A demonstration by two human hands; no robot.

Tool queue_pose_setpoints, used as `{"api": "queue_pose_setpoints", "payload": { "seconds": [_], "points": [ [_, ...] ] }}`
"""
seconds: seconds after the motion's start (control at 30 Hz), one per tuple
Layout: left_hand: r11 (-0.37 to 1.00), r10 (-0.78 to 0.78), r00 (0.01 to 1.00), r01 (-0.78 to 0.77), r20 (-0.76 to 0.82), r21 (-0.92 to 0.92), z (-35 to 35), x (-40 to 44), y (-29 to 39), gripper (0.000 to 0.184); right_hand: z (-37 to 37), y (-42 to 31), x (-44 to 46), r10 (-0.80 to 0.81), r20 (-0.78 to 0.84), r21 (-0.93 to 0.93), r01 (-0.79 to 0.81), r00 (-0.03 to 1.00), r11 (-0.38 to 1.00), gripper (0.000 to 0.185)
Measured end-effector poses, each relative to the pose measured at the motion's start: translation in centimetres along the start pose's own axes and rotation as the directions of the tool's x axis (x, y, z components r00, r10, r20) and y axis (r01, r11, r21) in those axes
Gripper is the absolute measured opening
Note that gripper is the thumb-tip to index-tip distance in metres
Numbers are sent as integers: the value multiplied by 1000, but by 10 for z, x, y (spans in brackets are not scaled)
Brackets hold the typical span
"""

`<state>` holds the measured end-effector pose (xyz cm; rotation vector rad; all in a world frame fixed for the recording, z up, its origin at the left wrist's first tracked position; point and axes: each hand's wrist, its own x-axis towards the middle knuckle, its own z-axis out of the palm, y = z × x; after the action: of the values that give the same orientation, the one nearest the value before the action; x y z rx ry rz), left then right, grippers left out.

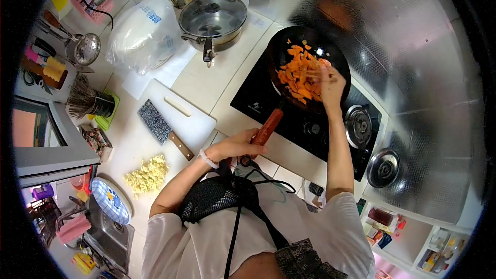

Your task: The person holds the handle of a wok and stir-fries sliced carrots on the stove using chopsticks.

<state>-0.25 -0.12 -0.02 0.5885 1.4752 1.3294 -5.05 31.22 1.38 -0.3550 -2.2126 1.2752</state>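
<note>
The table (199, 90) runs along your front, and set into it is the black stove (257, 95), with the dark, round-sided pan (280, 46) over its far side, handle pointing back toward your body. Expect the pan to be the heavy, rigid piece here: loaded, it should feel front-heavy, and its rounded sides look likely to let it rock or swivel. Your left grip (235, 145) is closed around the near end of the reddish handle (269, 123), which looks like wood and is the sensible place to hold; treat the bare metal as too hot to touch. Your right grip (333, 83) is over the pan's contents, but it is blurred, and you cannot tell whether the fingers pinch something. Smallest are the orange slices (296, 75), apparently carrot, heaped inside the pan: each should be light, slick if oiled, and firm or softer depending on cooking, so lift them gently from underneath rather than squeezing.
</note>
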Motion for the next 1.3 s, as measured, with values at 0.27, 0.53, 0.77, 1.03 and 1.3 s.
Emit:
{"api": "queue_pose_setpoints", "payload": {
  "seconds": [0.27, 0.53, 0.77, 1.03, 1.3],
  "points": [
    [999, -42, 999, 42, 19, -11, 0, -2, 6, 51, -4, -30, -8, 75, -34, 202, -67, 997, 977, 31],
    [998, -59, 998, 59, 31, -13, 1, -4, 8, 52, 14, 7, -6, 103, 21, 111, -105, 994, 988, 30],
    [999, -24, 1000, 24, 12, -22, 3, 0, 0, 53, 7, -7, -12, 75, 12, 74, -76, 997, 994, 29],
    [998, -57, 998, 58, 20, -36, 1, 1, -4, 50, -6, -18, -15, 95, 68, 7, -96, 993, 995, 29],
    [997, -82, 997, 82, -4, 2, 2, -3, 8, 55, -3, 12, -19, 91, 112, -16, -89, 990, 996, 26]
  ]
}}
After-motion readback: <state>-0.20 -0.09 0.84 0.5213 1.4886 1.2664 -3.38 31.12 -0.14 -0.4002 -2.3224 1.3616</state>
